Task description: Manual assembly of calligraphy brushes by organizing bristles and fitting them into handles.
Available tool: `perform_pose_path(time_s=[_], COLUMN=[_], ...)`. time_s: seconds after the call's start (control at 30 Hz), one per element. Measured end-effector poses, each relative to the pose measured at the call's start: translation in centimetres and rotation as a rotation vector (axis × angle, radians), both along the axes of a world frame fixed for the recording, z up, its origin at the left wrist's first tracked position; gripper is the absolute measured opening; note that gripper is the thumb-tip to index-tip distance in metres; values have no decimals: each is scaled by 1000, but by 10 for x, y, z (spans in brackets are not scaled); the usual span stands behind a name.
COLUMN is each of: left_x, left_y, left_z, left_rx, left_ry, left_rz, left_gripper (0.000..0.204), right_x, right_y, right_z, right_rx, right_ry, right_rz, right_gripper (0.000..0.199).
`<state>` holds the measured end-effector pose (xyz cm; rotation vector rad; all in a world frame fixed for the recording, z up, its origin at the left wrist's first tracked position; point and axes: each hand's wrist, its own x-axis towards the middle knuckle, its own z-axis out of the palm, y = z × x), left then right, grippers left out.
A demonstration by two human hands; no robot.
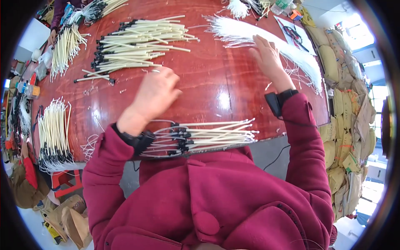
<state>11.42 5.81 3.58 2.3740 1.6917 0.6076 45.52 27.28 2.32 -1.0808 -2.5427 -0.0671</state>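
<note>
My left hand (156, 93) is over the middle left of the red table, fingers curled in and slightly blurred. A small pale bit shows at its fingertips; I cannot make out what it is. Just beyond it lies a wide pile of cream-coloured sticks with black end caps (143, 43). My right hand (267, 58) rests its stretched fingers on the near edge of a long bundle of thin white strands (237, 30). Close to my body, a row of cream sticks with black caps and looped white strands (218, 135) lies along the table's front edge.
More capped sticks (54, 129) lie at the left edge, and another batch (68, 46) at the far left, near another person's hand (52, 37). Right of the strands are a white sheet with dark cords (296, 35) and stacked sacks (341, 112). A bottle (29, 89) stands left.
</note>
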Motion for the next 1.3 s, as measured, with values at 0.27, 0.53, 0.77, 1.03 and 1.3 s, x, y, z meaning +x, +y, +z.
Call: perform_pose_path(time_s=[0.27,0.53,0.77,1.03,1.3], left_x=[30,54,123,98,113], left_y=[32,108,155,140,154], left_z=[-12,-19,-48,-54,-38], left_rx=[-26,19,100,131,151], left_ry=[-47,1,104,210,9], left_rz=[-155,-168,-183,-215,-190], left_gripper=[30,32,52,58,34], right_x=[22,0,65,86,86], right_y=[55,-1,4,-34,-54], right_z=[-28,-11,-23,-29,-34], right_rx=[-45,25,-28,-27,-17], right_ry=[-318,-103,-35,-71,37], right_rz=[-467,-118,-366,-103,-314], right_gripper=[51,48,46,42,44])
